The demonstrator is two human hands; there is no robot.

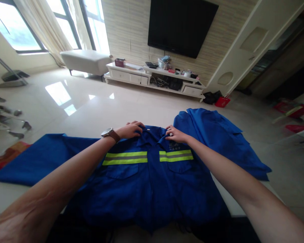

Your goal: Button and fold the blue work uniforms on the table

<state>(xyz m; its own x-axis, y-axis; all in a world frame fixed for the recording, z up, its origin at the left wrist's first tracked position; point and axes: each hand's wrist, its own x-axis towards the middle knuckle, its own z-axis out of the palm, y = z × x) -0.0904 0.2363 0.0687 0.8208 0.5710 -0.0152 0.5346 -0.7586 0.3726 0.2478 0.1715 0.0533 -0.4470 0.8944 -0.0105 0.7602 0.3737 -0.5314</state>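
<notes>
A blue work jacket (152,182) lies front side up on a white table (233,202), its collar pointing away from me. Yellow-green reflective strips (176,155) with a grey middle cross the chest above the pockets, and white print shows on one side. My left hand (133,129), below a wrist watch (110,134), grips the jacket at the left of the collar with curled fingers. At the collar's other side, my right hand (176,134) pinches the cloth between thumb and fingers. The jacket's lower end falls into shadow near my body.
More blue cloth (218,141) lies folded on the right, and a flat blue piece (40,158) spreads to the left. Beyond the table are a tiled floor, a white TV cabinet (131,76), a grey bench (86,61) and a red bag (222,101). A wheeled chair base (8,121) stands left.
</notes>
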